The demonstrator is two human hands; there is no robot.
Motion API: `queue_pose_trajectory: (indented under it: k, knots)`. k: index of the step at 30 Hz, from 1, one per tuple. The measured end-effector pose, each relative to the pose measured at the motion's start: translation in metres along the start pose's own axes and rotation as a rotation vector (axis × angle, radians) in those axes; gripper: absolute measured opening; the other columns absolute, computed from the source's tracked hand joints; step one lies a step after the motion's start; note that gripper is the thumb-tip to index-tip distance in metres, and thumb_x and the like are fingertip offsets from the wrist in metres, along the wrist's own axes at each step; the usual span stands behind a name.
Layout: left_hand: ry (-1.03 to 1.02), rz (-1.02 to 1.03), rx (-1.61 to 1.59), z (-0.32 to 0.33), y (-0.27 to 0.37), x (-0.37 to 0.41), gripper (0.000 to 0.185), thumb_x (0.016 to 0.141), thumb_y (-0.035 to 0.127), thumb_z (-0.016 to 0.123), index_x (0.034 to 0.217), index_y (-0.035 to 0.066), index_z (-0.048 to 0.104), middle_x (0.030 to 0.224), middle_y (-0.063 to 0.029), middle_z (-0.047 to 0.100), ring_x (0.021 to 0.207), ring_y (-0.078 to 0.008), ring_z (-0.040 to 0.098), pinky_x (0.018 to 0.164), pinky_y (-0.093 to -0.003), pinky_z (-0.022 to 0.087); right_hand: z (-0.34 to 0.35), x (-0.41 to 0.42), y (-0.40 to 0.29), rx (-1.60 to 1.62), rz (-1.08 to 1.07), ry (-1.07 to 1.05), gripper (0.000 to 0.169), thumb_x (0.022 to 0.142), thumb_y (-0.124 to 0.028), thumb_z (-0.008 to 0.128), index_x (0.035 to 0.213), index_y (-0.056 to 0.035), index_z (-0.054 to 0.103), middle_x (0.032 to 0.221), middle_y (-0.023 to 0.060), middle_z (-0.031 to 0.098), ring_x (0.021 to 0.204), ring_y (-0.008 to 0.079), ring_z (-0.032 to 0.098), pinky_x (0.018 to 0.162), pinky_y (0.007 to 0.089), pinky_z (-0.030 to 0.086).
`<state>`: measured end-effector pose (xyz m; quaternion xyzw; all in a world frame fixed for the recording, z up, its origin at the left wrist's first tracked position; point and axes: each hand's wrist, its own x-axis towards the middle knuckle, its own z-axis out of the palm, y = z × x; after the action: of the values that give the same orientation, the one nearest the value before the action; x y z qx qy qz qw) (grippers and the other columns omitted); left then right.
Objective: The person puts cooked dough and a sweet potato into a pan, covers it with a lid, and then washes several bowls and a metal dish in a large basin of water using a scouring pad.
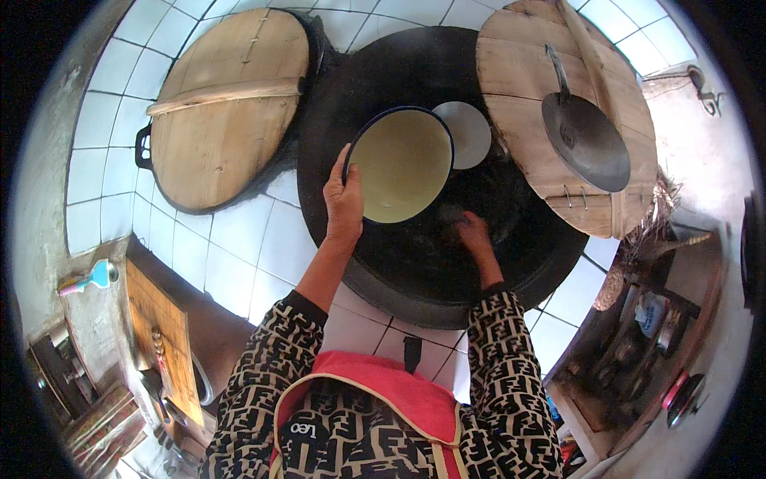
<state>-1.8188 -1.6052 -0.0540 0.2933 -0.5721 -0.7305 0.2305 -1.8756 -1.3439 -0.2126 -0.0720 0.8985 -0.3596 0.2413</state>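
Note:
My left hand grips the left rim of an enamel basin. The basin has a dark blue edge and a plain, pale yellowish inside. It is over a large black iron wok set into a tiled stove. My right hand is blurred, low over the wok's near right part. A greyish smudge shows by its fingertips, and I cannot tell whether it is held. Partly behind the basin is a pale round disc; what it is stays unclear.
A wooden lid covers another pan at the left. At the right, a second wooden lid overlaps the wok's rim and bears an iron ladle. White tiles surround the wok. A wooden board stands at lower left, cluttered shelves at lower right.

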Motion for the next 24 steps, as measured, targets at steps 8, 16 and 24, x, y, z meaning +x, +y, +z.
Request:
queue_pose_trajectory:
  k: [8,16,24]
  knots:
    - [0.019,-0.039,0.040,-0.005,-0.005,-0.025,0.034,0.088,0.006,0.042,0.121,0.004,0.045,0.102,-0.0054,0.056,0.086,-0.0099,0.051,0.077,-0.0220,0.041,-0.066,-0.056,-0.154,1.086,-0.037,0.051,0.029,0.081,-0.012,0.053,0.109,-0.0044,0.053,0.096,0.0023,0.057,0.084,0.0128,0.055,0.074,0.0271,0.044]
    - [-0.065,-0.181,-0.114,0.029,-0.013,-0.060,0.035,0.086,0.006,0.043,0.121,0.003,0.044,0.106,-0.0049,0.053,0.091,-0.0118,0.049,0.080,-0.0219,0.038,0.017,-0.013,-0.189,0.433,-0.484,0.541,0.029,0.083,-0.013,0.047,0.111,-0.0040,0.050,0.103,0.0138,0.054,0.097,0.0233,0.050,0.085,0.0324,0.037]
    - [-0.010,-0.205,-0.205,-0.003,0.012,-0.042,0.032,0.089,0.009,0.042,0.120,0.004,0.046,0.105,-0.0072,0.054,0.090,-0.0131,0.050,0.079,-0.0244,0.041,0.011,-0.079,-0.189,0.156,-0.508,-0.187,0.022,0.076,-0.010,0.049,0.094,-0.0016,0.059,0.101,0.0147,0.056,0.094,0.0331,0.053,0.081,0.0392,0.042]
